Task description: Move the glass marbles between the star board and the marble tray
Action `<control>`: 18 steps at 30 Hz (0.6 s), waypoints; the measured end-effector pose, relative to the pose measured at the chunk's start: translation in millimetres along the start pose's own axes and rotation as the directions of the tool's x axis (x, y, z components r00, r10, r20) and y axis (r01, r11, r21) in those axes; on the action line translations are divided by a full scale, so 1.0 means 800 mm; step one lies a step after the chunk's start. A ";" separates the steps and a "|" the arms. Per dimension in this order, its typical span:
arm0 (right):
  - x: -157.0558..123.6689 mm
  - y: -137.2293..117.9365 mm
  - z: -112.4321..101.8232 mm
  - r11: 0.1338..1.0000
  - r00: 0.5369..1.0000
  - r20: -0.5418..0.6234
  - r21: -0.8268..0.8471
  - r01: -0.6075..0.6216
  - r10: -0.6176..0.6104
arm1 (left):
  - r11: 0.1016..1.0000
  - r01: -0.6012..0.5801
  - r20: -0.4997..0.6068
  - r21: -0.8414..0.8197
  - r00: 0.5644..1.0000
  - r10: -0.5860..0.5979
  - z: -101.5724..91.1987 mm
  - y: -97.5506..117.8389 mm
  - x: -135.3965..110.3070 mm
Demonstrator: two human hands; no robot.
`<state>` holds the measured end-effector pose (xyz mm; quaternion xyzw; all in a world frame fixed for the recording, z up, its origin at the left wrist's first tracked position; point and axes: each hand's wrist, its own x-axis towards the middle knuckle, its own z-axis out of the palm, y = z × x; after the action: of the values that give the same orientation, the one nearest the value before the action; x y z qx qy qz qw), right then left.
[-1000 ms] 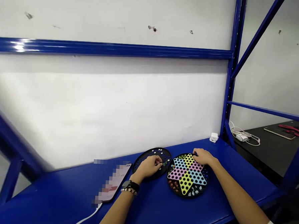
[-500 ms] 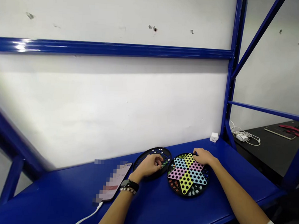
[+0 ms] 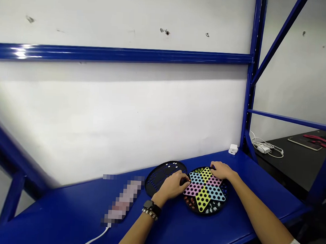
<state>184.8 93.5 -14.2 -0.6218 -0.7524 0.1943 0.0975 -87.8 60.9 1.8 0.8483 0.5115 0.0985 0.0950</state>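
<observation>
- Fingers of the left hand (image 3: 172, 186) curl at the left rim of the star-patterned board (image 3: 203, 191); whether they pinch anything, I cannot tell.
- Near left, a partly pixelated phone (image 3: 124, 200) with a white cable (image 3: 94, 238) lies on the blue table (image 3: 171, 226).
- Right of it lies the board, coloured pieces (image 3: 212, 207) around its star.
- The right hand (image 3: 222, 171) bends over the board's far rim, fingertips hidden, grip unclear.
- Left of the board: a black disc (image 3: 155, 177).
- Far right: a white charger (image 3: 233, 149).

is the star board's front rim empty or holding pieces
Holding pieces: on the star board, reddish pieces lie left and whitish pieces right of its yellow front point.
</observation>
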 end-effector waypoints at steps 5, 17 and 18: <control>0.001 0.001 0.001 1.000 1.000 -0.004 0.004 0.004 -0.004 | 0.998 0.067 -0.002 0.004 0.998 -0.067 0.006 0.002 0.003; 0.001 0.002 0.000 1.000 1.000 0.000 -0.006 0.004 -0.004 | 0.986 0.082 -0.055 0.143 0.996 -0.075 0.006 0.015 0.001; 0.001 0.002 0.000 1.000 1.000 -0.001 -0.006 0.005 -0.005 | 0.986 0.079 -0.060 0.144 0.996 -0.071 0.006 0.015 0.002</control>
<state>185.9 94.5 -15.3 -0.6204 -0.7544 0.1916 0.0963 -75.7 56.2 0.7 0.8301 0.5513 0.0805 0.0223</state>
